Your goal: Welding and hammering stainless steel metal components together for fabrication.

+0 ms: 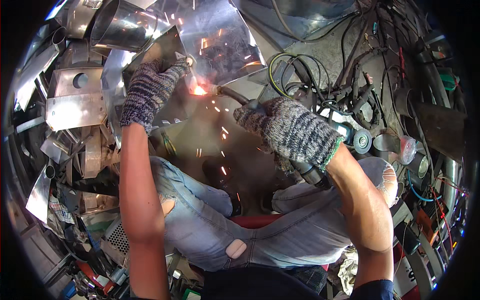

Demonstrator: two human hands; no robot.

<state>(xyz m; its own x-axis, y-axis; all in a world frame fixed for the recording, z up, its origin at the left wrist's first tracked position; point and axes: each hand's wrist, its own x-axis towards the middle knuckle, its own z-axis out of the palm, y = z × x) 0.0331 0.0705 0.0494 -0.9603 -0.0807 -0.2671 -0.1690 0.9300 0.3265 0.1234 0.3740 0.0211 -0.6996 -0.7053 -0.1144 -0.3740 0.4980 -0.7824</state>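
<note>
My right hand [300,131], in a grey knitted glove, is wrapped round a welding torch [234,95]. The torch's neck points left, and a bright orange glow with flying sparks [200,90] shows just beyond its nozzle. My left hand [152,92], gloved alike, is closed on a flat metal plate [162,47], its thumb over the edge close to the glow. Behind the glow stands a larger shiny metal sheet [217,42]. Smoke hazes the area below the torch, so the exact spot where the metal parts meet is hard to make out.
A wide metal tube [122,25] lies at the far left, above a bent bracket with a round hole [75,100] and piled scrap. Looped cables [300,67] cover the floor to the right. An angle grinder's disc [362,141] lies near my right forearm.
</note>
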